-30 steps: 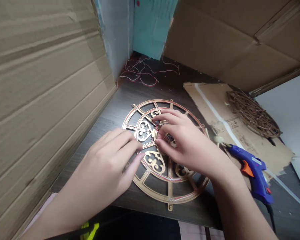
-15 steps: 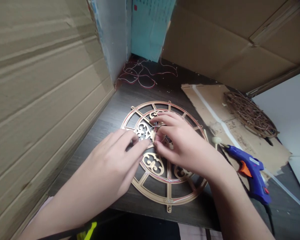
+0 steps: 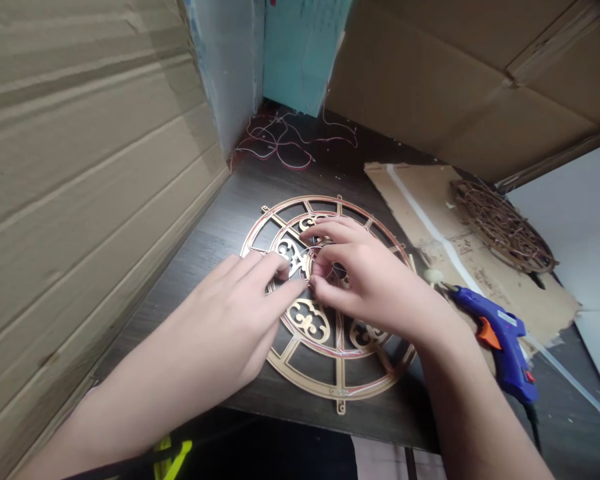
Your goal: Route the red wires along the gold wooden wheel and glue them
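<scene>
1. Where both hands meet at the middle of the frame, they cover the hub of the gold fretwork disc (image 3: 307,321), so what lies under the fingertips cannot be made out.
2. Left hand (image 3: 230,313) comes in from the lower left with fingers stretched flat on the disc, its grip apart and closed on nothing.
3. Right hand (image 3: 380,290) enters from the lower right. Its thumb and fingers curl toward each other at the hub, but whether that grip pinches anything I cannot tell.
4. Flat on the dark bench (image 3: 220,220) at frame centre, the disc is round and spoked, with scrollwork panels, small rim tabs and red wire (image 3: 330,348) traced along its rings.
5. At right lies a blue glue gun (image 3: 500,340) (cord cut off by the lower edge). A brown openwork disc (image 3: 503,227) rests on a cardboard sheet (image 3: 425,200) at upper right.
</scene>
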Action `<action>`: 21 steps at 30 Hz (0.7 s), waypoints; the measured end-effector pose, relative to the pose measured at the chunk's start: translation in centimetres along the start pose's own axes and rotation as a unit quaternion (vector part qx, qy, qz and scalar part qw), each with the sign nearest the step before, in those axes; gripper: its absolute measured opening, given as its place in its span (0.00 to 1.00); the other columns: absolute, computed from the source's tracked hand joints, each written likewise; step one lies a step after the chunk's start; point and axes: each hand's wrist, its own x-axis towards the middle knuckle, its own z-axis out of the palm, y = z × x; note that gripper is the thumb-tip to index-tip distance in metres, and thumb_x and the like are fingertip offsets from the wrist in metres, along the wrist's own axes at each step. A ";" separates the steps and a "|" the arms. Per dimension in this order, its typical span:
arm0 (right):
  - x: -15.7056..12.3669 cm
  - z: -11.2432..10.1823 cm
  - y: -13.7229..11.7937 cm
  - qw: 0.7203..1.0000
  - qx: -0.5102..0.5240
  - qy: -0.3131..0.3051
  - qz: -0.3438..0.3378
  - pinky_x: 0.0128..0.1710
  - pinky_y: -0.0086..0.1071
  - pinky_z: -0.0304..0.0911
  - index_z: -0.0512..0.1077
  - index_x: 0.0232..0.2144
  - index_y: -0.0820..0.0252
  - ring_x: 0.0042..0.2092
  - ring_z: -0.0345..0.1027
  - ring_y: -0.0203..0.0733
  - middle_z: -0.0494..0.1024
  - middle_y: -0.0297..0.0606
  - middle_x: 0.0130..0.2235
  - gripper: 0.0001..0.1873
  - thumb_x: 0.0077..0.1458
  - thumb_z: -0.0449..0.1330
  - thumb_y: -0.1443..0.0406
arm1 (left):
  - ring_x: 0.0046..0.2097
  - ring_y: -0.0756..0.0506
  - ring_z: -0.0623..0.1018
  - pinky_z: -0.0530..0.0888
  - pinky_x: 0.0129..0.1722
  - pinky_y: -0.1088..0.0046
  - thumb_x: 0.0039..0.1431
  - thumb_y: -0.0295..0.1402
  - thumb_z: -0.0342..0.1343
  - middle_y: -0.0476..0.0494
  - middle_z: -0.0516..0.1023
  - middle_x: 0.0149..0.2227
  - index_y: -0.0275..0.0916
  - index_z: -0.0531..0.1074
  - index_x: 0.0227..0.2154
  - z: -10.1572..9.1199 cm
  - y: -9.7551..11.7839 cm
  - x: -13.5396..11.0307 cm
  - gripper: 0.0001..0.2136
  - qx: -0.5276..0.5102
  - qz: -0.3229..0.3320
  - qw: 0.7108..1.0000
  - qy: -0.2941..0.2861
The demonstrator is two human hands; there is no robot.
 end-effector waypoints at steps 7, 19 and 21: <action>-0.3 -0.3 0.3 1.000 0.009 0.013 -0.006 0.66 0.46 0.60 0.74 0.29 0.58 0.64 0.63 0.50 0.76 0.46 0.56 0.07 0.60 0.61 0.71 | 0.49 0.39 0.71 0.72 0.48 0.56 0.62 0.17 0.47 0.37 0.72 0.51 0.37 0.70 0.55 -0.1 0.5 0.4 0.22 -0.046 -0.025 0.999 -0.011; -0.9 -2.4 0.3 0.989 0.049 0.055 0.129 0.33 0.33 0.63 0.78 0.33 0.58 0.33 0.71 0.38 0.79 0.31 0.31 0.02 0.58 0.66 0.65 | 0.51 0.40 0.71 0.70 0.50 0.59 0.67 0.19 0.48 0.40 0.71 0.52 0.41 0.69 0.58 0.2 0.0 0.1 0.20 -0.079 -0.022 0.997 0.014; -0.8 -2.3 0.2 0.982 0.090 -0.004 0.164 0.30 0.32 0.62 0.78 0.31 0.58 0.30 0.71 0.37 0.79 0.31 0.28 0.03 0.57 0.65 0.66 | 0.51 0.40 0.71 0.70 0.50 0.58 0.67 0.20 0.47 0.40 0.71 0.52 0.41 0.70 0.58 0.3 0.0 0.1 0.20 -0.075 -0.014 0.997 0.020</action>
